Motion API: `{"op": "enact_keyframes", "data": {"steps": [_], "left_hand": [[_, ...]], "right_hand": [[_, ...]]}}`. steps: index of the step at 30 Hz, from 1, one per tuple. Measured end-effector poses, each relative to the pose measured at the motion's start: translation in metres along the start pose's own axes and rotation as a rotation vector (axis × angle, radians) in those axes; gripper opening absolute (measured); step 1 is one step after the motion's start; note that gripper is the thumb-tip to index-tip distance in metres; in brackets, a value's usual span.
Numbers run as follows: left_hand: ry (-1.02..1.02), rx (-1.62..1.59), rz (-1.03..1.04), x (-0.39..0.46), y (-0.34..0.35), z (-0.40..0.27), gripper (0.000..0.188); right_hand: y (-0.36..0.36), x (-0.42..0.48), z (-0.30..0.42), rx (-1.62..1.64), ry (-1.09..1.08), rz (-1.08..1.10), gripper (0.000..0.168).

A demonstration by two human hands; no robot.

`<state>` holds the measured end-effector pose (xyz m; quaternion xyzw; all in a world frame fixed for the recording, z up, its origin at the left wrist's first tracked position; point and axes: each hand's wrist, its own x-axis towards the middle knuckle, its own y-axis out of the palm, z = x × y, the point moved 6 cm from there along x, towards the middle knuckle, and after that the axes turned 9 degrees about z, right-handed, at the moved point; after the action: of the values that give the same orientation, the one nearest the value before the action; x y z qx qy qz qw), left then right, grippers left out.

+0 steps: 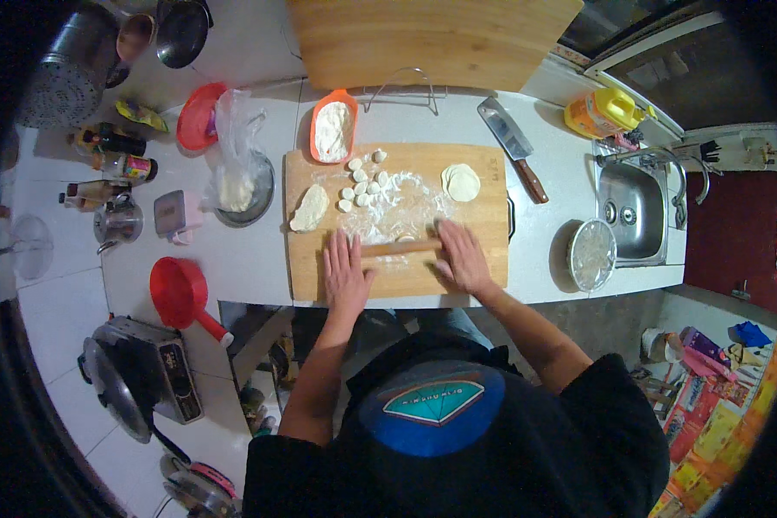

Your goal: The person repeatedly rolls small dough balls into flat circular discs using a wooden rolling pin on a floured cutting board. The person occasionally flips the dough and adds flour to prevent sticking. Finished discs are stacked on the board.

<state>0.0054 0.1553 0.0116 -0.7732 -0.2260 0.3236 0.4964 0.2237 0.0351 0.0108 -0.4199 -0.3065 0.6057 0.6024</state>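
Observation:
A wooden rolling pin lies crosswise on a floured wooden board. My left hand rests on its left end, fingers extended, and my right hand covers the right end, slightly blurred. A small piece of dough shows at the pin's far edge, partly hidden by it. Several small dough pieces are grouped on the board, dusted with flour. To their left sits a larger lump of dough. A stack of thin round wrappers lies at the board's right.
An orange dish of flour overlaps the board's far left edge. A cleaver lies to the right, blade away from me. A covered bowl stands beside the sink. On the left are a metal bowl and a red ladle.

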Motion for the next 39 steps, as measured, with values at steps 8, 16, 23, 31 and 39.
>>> {"op": "enact_keyframes", "data": {"steps": [8,16,23,31,39], "left_hand": [[-0.083,0.047,-0.088,0.01,-0.006,-0.002,0.086],[-0.185,0.073,-0.129,-0.004,0.003,-0.003,0.084],[-0.194,-0.057,-0.157,-0.044,0.03,-0.021,0.087],[-0.177,-0.03,-0.06,-0.049,0.039,-0.023,0.091],[-0.137,-0.087,-0.063,-0.038,0.017,-0.031,0.085]], "right_hand": [[-0.008,0.027,-0.012,0.037,-0.02,-0.053,0.073],[-0.027,0.063,0.003,0.005,-0.215,-0.011,0.068],[-0.033,0.05,0.016,-0.081,-0.31,0.047,0.065],[-0.022,0.028,-0.005,-0.06,-0.246,0.101,0.065],[-0.022,0.012,-0.035,-0.005,-0.231,0.093,0.069]]}}
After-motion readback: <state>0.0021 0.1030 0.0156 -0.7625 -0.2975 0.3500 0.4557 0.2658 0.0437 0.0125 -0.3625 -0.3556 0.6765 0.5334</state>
